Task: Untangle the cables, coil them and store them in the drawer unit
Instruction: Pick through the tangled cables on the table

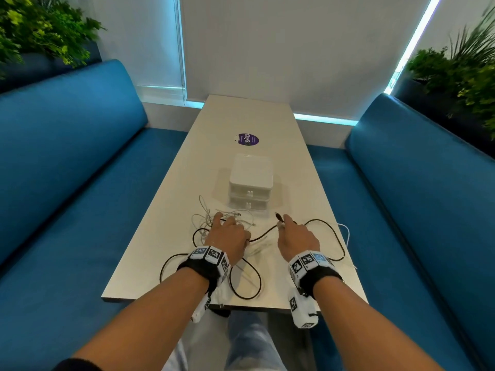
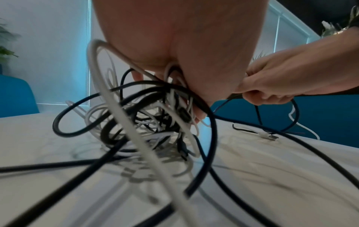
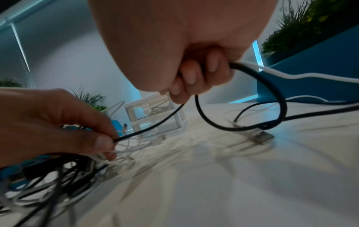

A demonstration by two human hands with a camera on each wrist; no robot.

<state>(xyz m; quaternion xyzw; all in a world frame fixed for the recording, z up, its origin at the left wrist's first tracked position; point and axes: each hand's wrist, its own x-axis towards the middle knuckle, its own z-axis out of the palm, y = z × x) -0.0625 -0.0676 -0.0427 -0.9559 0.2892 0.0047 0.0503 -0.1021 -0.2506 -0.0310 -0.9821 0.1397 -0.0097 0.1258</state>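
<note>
A tangle of white cables (image 1: 206, 219) and a long black cable (image 1: 263, 234) lies on the near end of the white table (image 1: 241, 116). My left hand (image 1: 226, 228) grips a bunch of the tangled cables (image 2: 155, 116) and pinches the black cable (image 3: 136, 133) between thumb and fingers. The fingers of my right hand (image 1: 290, 228) are curled round that same black cable (image 3: 258, 79) near its plug end, which sticks up past the hand. The cable runs taut between the two hands. Just beyond them the white drawer unit (image 1: 251, 180) stands with both drawers shut.
A USB plug (image 3: 260, 136) on a white lead lies on the table right of my right hand. A black loop (image 1: 249, 285) reaches the near table edge. A purple sticker (image 1: 248, 139) lies behind the drawer unit. Blue benches (image 1: 67, 156) flank the table.
</note>
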